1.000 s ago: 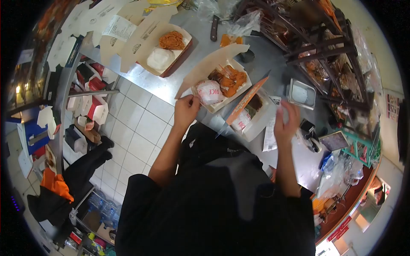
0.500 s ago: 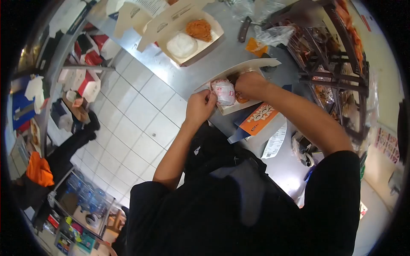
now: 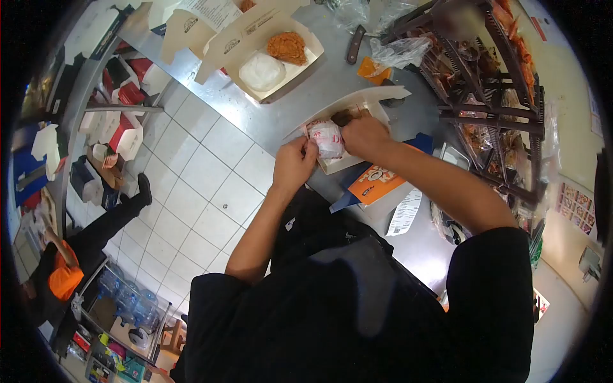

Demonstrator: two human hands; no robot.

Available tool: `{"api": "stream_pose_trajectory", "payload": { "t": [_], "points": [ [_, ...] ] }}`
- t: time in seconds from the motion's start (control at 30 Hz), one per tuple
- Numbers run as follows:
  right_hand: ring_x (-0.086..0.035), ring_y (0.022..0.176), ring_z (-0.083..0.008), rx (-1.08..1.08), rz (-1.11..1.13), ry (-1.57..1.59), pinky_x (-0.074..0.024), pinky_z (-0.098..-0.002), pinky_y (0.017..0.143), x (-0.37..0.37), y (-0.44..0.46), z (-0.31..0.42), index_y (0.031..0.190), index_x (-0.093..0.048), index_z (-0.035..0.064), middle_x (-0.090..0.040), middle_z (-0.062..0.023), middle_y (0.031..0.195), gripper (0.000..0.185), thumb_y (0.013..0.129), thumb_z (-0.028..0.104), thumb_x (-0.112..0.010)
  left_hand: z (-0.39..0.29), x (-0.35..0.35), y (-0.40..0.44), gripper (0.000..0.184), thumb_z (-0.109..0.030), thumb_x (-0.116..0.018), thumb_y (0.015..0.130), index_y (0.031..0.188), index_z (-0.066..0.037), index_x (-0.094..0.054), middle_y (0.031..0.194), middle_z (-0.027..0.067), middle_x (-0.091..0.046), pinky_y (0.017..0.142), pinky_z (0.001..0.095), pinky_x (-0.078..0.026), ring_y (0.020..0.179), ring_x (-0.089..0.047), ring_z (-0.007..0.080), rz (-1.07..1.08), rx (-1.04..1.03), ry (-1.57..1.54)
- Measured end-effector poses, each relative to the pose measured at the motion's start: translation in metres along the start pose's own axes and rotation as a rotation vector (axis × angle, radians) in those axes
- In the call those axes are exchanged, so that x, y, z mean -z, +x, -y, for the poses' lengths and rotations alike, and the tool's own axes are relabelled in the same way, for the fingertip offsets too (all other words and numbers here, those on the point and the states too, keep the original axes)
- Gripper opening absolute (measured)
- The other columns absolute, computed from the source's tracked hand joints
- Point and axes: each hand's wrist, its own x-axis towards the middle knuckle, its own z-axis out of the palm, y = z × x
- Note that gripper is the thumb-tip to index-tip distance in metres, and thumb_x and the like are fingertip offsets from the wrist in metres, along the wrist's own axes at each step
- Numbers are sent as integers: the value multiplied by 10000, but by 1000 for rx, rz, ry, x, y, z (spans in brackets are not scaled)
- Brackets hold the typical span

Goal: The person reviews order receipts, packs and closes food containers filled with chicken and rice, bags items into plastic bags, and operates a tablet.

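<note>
An open cardboard takeaway box sits at the edge of the steel counter, directly before me. Inside it is a round bundle wrapped in white paper with red print. My left hand is closed at the box's left end, thumb and fingers pinched on its edge beside the bundle. My right hand reaches into the box on the bundle's other side, fingers curled down. A dark brown piece shows by its fingertips; what they hold is hidden.
Another open box holds fried chicken and a white wrapped bundle. A knife lies behind. An orange-and-blue carton and a receipt are nearer me. Brown crates stand right. A person in orange is far left.
My right hand has shifted left and deeper into the box; the fried piece seen beside it is now covered. My left hand stays at the box's end. The view has shifted slightly.
</note>
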Motion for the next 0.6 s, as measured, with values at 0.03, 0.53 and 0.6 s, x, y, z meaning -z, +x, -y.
{"api": "stream_pose_trajectory", "payload": {
  "t": [0.03, 0.53, 0.6],
  "points": [
    [-736, 823, -301, -64, -3, 34, -583, -440, 715, 2, -2, 3, 854, -764, 54, -742, -170, 894, 155, 820, 93, -617, -1, 0, 0, 352, -256, -568, 944, 762, 40, -624, 656, 236, -595, 568, 468, -440, 576, -581, 399, -3, 14, -16],
    [-722, 762, -318, -161, -205, 141, -563, -465, 702, -13, -8, 1, 808, -752, 59, -719, -190, 811, 177, 799, 148, -599, -1, -2, 1, 340, -257, -544, 958, 804, 35, -625, 712, 257, -612, 620, 497, -462, 650, -608, 435, 1, -41, 20],
    [-708, 741, -341, -71, -216, 18, -568, -463, 727, -36, -4, -9, 810, -752, 71, -708, -178, 775, 178, 805, 204, -635, -2, -4, -2, 337, -253, -539, 961, 807, 36, -616, 725, 267, -613, 633, 509, -464, 673, -609, 452, -17, -57, 13]
  ]
}}
